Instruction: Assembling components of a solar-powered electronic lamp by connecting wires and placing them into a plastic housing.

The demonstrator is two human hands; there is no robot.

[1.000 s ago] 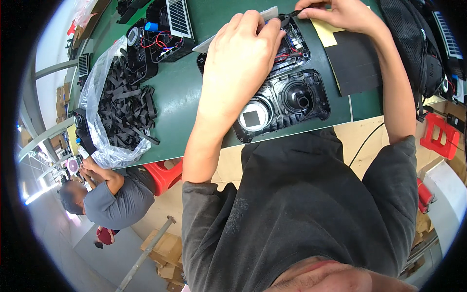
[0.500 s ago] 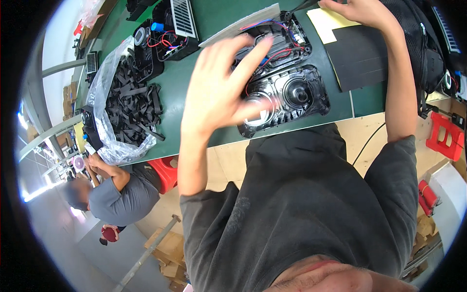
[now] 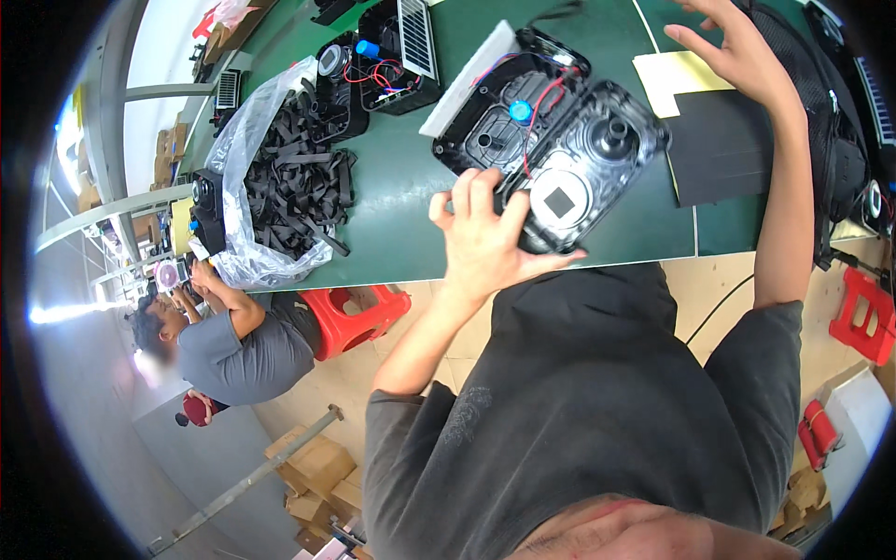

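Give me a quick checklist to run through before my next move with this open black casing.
1. Left hand touching the open black casing: ok, at the corner nearest it.
2. Left hand's grip firm: cannot tell.
3. Right hand free: ok, open, apart from the casing.
4. Red wires clear of the seam: not ok, at least one crosses between the two halves.
5. White round speaker unit fastened: cannot tell, though it lies in its recess.
6. Black strap clear of both hands: ok, beyond the casing.
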